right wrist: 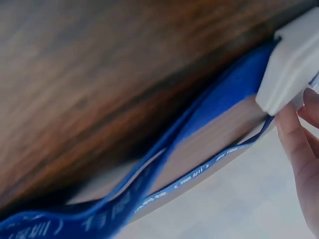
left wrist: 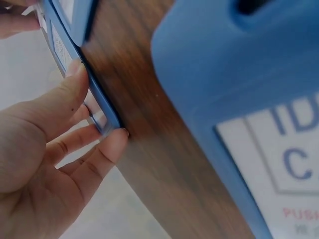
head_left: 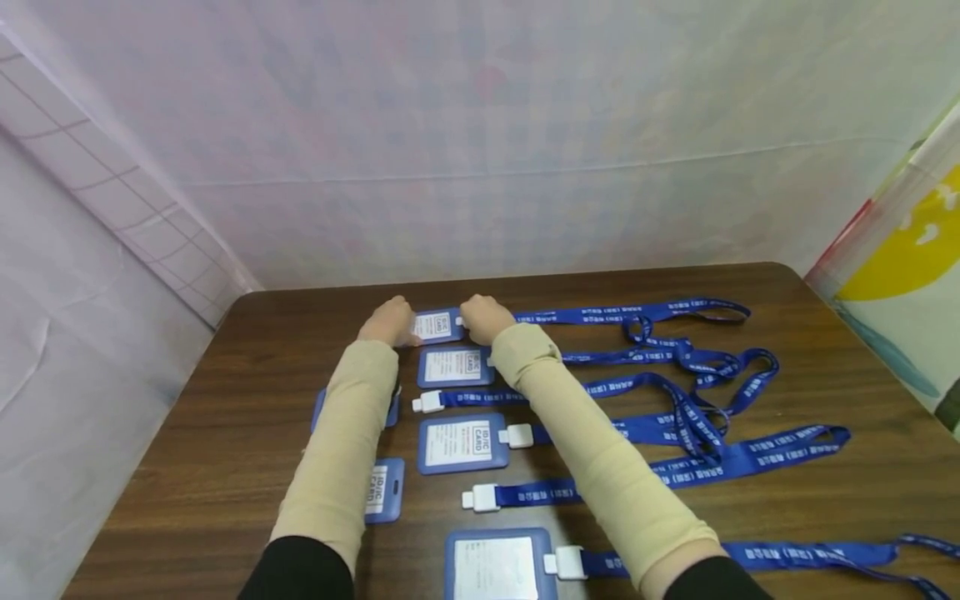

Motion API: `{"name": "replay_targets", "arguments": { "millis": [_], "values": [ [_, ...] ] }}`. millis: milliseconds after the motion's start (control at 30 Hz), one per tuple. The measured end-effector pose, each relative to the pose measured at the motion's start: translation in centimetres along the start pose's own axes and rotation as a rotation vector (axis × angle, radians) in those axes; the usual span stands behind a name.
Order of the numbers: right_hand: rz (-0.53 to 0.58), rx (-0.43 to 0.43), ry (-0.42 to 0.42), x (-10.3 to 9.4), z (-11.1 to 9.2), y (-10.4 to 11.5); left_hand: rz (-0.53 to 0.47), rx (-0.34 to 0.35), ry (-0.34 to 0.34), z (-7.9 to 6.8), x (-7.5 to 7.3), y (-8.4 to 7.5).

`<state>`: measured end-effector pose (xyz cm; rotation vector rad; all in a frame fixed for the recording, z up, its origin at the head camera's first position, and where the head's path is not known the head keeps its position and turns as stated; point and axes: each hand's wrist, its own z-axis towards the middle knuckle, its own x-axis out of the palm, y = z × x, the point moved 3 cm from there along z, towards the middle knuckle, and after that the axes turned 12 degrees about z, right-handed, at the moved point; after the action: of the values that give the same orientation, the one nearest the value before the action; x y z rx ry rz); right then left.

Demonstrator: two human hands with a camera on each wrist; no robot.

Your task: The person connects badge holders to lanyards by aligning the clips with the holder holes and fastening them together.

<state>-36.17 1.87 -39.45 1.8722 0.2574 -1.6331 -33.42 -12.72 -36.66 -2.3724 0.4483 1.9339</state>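
Note:
At the back of the table lies a blue ID card holder (head_left: 438, 326). My left hand (head_left: 392, 322) pinches its left end, thumb on the face and fingers at the outer edge, as the left wrist view shows of the holder (left wrist: 99, 97). My right hand (head_left: 487, 319) is at the holder's other end, its fingers gripping the white clip there, mostly hidden by the hand. From that clip a blue printed lanyard (head_left: 585, 316) runs right. In the right wrist view my right fingers (right wrist: 295, 142) show behind a nearer white clip (right wrist: 291, 62).
Nearer me lie card holders with lanyards attached: a second holder (head_left: 455, 367), a third (head_left: 462, 443) and a front one (head_left: 498, 571). Two loose lanyards end in white clips (head_left: 429, 402). Two loose holders, one (head_left: 386, 492) partly covered, lie by my left forearm. White fabric (head_left: 480, 167) hangs behind the table.

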Motion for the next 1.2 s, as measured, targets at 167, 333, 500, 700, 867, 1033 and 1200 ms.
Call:
{"name": "replay_targets", "arguments": {
  "millis": [167, 333, 500, 700, 867, 1033, 1200],
  "values": [
    [0.003, -0.001, 0.022, -0.2, 0.1, -0.4, -0.093, -0.028, -0.003, 0.3, -0.3, 0.5],
    [0.026, -0.012, 0.029, -1.3, -0.5, -0.7, -0.095, -0.009, -0.023, 0.5, -0.6, 0.6],
    [0.035, -0.078, 0.026, -2.4, -1.4, -1.2, -0.08, 0.012, -0.035, 0.1, -0.5, 1.3],
    [0.038, -0.164, -0.013, -3.0, -2.4, -1.8, -0.154, -0.012, -0.072, -0.3, -0.7, 2.3],
    [0.077, -0.234, -0.068, -3.7, -3.3, -1.8, -0.16, -0.019, -0.109, -0.5, -1.2, 2.3],
    [0.097, -0.226, -0.103, -4.4, -4.1, -2.1, -0.148, 0.018, -0.149, -1.2, -1.9, 1.8],
    [0.108, -0.215, -0.123, -4.6, -4.4, -2.3, -0.144, 0.021, -0.205, -2.1, -2.3, 1.5]
  ]
}}
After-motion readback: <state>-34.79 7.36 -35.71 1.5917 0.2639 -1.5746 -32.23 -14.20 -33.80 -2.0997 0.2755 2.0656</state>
